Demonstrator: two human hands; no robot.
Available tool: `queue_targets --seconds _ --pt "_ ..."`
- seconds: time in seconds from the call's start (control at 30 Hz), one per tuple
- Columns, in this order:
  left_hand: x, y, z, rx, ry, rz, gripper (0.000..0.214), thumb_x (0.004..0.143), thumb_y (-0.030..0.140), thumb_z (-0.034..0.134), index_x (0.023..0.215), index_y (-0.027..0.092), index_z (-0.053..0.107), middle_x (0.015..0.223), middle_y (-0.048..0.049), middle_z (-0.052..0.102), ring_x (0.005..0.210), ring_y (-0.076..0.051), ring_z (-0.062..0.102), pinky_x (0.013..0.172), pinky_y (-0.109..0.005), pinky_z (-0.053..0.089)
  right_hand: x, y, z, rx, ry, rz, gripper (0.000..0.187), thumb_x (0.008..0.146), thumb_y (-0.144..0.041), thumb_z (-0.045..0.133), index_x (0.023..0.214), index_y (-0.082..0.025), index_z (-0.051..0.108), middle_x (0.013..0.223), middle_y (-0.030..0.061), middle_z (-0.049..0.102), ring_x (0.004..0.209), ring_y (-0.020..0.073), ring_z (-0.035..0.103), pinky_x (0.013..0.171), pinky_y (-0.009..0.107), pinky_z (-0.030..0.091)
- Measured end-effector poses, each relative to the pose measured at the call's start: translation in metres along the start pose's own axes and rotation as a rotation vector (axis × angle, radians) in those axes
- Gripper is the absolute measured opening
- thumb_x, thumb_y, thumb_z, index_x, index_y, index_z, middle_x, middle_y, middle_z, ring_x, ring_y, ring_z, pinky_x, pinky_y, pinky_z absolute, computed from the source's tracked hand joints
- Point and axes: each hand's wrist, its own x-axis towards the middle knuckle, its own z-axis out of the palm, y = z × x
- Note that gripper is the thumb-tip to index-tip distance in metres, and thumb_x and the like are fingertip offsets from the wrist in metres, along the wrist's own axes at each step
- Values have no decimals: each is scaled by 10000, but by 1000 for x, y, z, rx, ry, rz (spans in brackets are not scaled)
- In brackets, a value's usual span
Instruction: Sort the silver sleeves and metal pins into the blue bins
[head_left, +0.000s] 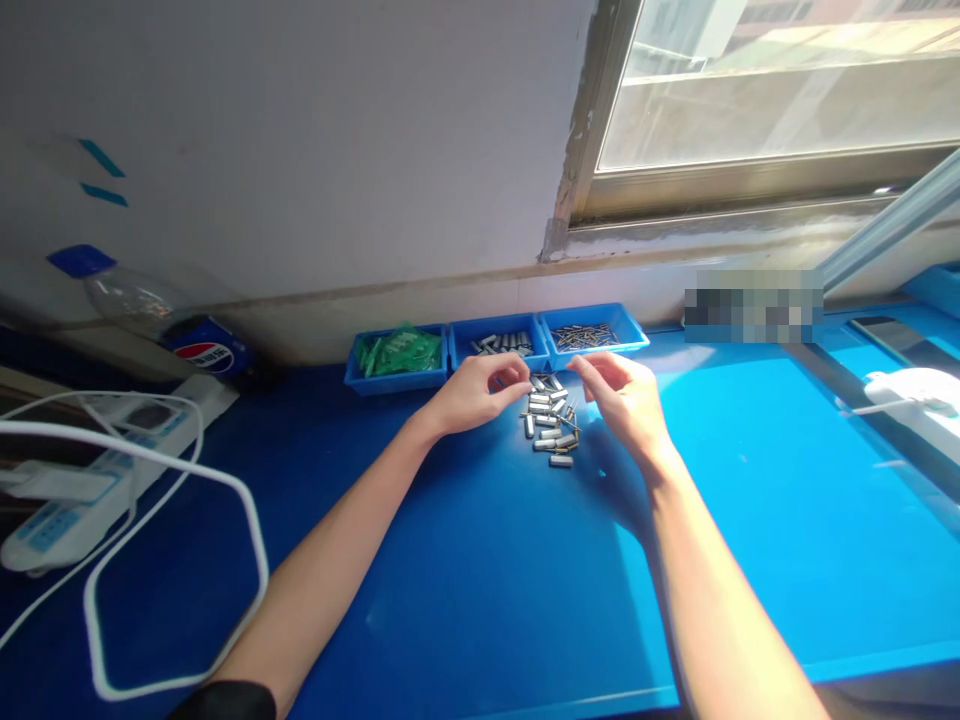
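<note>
My left hand (484, 392) is curled just left of a loose pile, thumb and fingertips drawn together. What it pinches, if anything, is too small to make out. On the other side of the pile, my right hand (624, 398) also has its thumb and fingers closed in a pinch, its contents hidden. Between and below the hands lie several short silvery metal cylinders (550, 434) on the blue tabletop (480, 590). Thin brass-coloured pin-like pieces (570, 420) are mixed among them. Both hands seem raised slightly above the surface.
Behind the hands stand blue trays with green plastic packets (401, 350), metal cylinders (504, 343) and thin pin-like pieces (585, 336). Leftward are a Pepsi bottle (202, 345), a power strip (67, 515) and a looping white cable (251, 520). A white device (919, 395) sits at right.
</note>
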Motion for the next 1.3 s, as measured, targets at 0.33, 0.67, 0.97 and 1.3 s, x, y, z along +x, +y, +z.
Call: queue_targets --seconds 0.33,0.67,0.97,1.3 --pt "1 -6 9 -169 81 -34 198 956 392 725 958 203 663 841 -23 764 796 -184 743 757 -282 572 -8 -6 18 253 -156 117 339 833 -550 920 978 -251 853 855 51 834 708 230 740 745 400 634" --pt "0 -14 11 17 85 6 146 960 338 725 959 194 754 921 -40 820 857 -195 771 811 -293 595 -2 23 27 351 -62 172 329 780 -507 978 956 -262 846 866 45 830 817 276 801 908 483 680" --pt "-3 -21 3 243 -204 102 114 896 141 755 947 164 854 906 -67 806 777 -170 718 744 -263 546 2 22 19 409 67 21 589 827 -445 924 1359 -296 721 1473 136 763 1320 378 759 1153 549 586" --pt "-5 -15 4 445 -225 90 124 1025 178 652 932 167 733 956 -78 747 840 -202 677 783 -299 496 13 6 30 340 21 61 285 835 -429 822 1055 -250 789 924 56 834 775 243 763 834 440 648"
